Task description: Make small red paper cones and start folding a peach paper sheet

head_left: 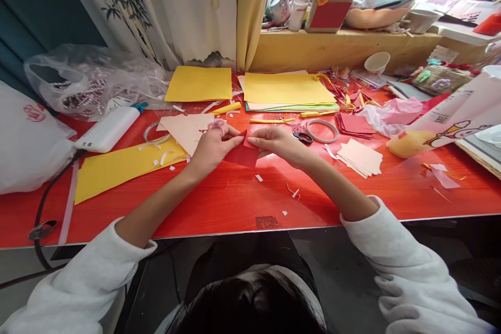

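Note:
A small piece of red paper (245,155) is held up between my two hands over the red table. My left hand (214,145) pinches its left side between thumb and fingers. On the other side, my right hand (276,142) pinches its upper right edge. Beside my left hand lies a pale pink paper sheet (183,130). Black-handled scissors (302,138) rest just past my right hand, next to a roll of tape (322,131). Farther right are a stack of red paper pieces (355,125) and several pale pink squares (360,157).
Yellow sheets (199,83) and a stack of coloured paper (289,90) lie at the back. A yellow strip (129,167), white power strip (111,128) and plastic bags (31,141) occupy the left. A tilted paper cup (450,115) stands right. Paper scraps (259,178) dot the table.

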